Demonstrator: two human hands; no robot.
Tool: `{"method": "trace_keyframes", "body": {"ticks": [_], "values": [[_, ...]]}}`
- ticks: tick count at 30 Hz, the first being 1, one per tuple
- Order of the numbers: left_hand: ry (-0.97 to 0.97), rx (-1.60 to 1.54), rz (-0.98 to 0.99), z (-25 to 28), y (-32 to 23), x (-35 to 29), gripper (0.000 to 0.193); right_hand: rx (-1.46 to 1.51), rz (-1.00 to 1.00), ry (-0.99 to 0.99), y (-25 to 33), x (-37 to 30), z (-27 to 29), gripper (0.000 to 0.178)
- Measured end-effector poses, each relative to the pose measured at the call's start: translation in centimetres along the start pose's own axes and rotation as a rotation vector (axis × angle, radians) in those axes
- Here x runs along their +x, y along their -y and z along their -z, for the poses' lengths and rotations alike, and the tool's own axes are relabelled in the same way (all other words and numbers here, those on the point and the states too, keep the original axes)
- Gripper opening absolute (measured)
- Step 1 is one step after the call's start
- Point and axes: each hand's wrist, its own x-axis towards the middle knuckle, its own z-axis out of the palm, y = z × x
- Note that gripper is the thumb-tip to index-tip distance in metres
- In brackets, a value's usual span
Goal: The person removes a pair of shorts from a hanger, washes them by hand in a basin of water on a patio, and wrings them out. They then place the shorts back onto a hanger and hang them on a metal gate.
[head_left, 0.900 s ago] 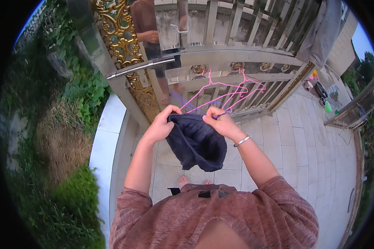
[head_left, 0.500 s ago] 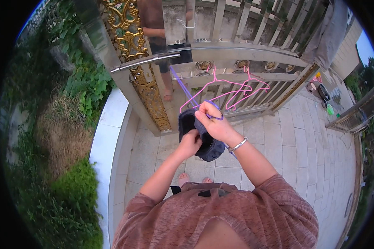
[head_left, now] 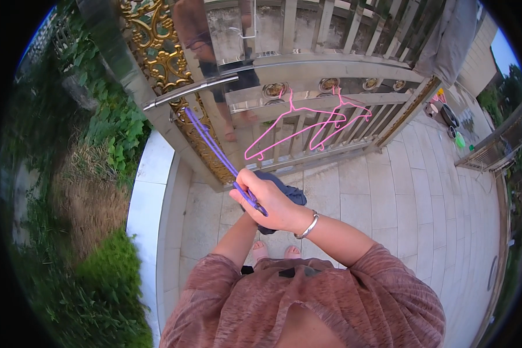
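Note:
My right hand (head_left: pixel 269 203), with a silver bangle at the wrist, is closed around a purple hanger (head_left: pixel 214 148). The hanger slants up and left from the fist, its far end in front of the gold scrollwork panel. Beneath and behind this hand hangs a dark navy garment (head_left: pixel 290 191), bunched up. My left forearm (head_left: pixel 233 242) reaches up to the same spot. The left hand's fingers are hidden behind the right hand, so their grip on the garment does not show. Two pink hangers, a nearer one (head_left: pixel 271 131) and another (head_left: pixel 326 125), hang on the gate.
The metal gate (head_left: pixel 307 62) with bars and a long handle (head_left: pixel 191 93) stands just ahead. A grey cloth (head_left: pixel 446 49) drapes over its right end. Left is a white-topped low wall (head_left: pixel 148 185) beside plants. Basins (head_left: pixel 449 116) sit on the paving far right.
My right hand has moved left and down with the purple hanger, which now points up-left. The garment's dark opening, where my left hand was, is now covered by the right hand.

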Motion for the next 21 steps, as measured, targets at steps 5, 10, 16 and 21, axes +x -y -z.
{"method": "trace_keyframes", "body": {"ticks": [5,10,16,21], "values": [[0.058,-0.306,0.242,0.2,-0.8,-2.2,0.048,-0.399,0.189,-0.340,-2.9,0.2,1.3,0.016],[0.029,-0.531,0.248,-1.2,-2.8,-3.2,0.042,-0.958,0.141,-0.523,-9.5,-1.4,7.0,0.017],[-0.315,-0.581,-0.058,0.8,-2.9,-2.4,0.026,-0.913,-0.358,-0.620,-12.9,-6.0,9.2,0.022],[-0.567,-0.520,-0.281,-1.9,-3.5,-1.3,0.026,-0.278,-0.653,-0.490,-9.6,-6.9,6.2,0.034]]}}
